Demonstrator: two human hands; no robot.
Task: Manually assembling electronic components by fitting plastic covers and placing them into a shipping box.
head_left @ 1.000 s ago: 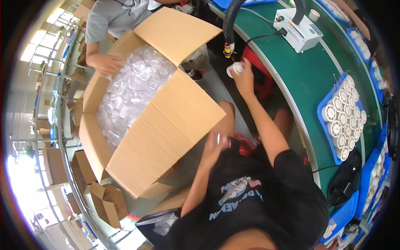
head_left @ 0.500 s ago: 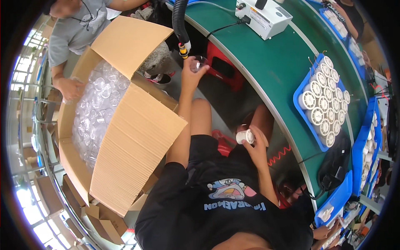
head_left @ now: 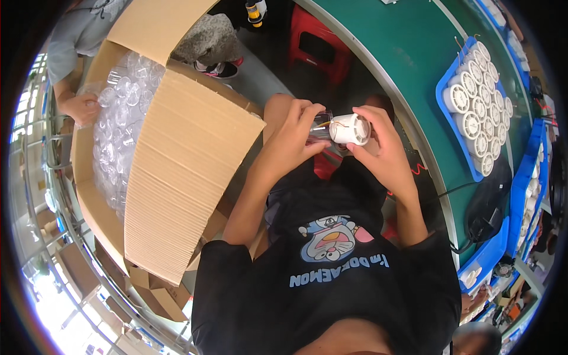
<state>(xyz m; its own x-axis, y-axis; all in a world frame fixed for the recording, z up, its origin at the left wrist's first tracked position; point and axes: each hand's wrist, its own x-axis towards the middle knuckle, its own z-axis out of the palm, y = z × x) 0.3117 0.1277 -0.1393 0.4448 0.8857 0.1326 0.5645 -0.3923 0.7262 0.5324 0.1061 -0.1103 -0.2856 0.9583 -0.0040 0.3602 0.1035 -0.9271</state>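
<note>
Above my lap my left hand (head_left: 296,135) grips a clear plastic cup (head_left: 320,131), its mouth turned to the right. My right hand (head_left: 378,139) holds a white round plastic part (head_left: 349,129) with a slotted end face, lying sideways. The two pieces meet end to end, and a thin reddish-brown wire shows between them. Whether the white part sits inside the cup's rim, I cannot tell. To my left stands an open cardboard box (head_left: 177,171) filled with clear plastic cups (head_left: 121,127). A blue tray (head_left: 448,112) on the green table bears several similar white parts (head_left: 473,125).
The curved green table (head_left: 390,41) runs along my right. A red stool (head_left: 319,44) stands ahead beneath its edge. A yellow-black nozzle (head_left: 254,13) hangs at the top. Another person's hand (head_left: 80,108) rests at the box's far left side. More blue trays (head_left: 532,183) line the right.
My left hand has come down from near the nozzle with the clear cup. My right hand has raised the white part, and both pieces now meet. The view has shifted.
</note>
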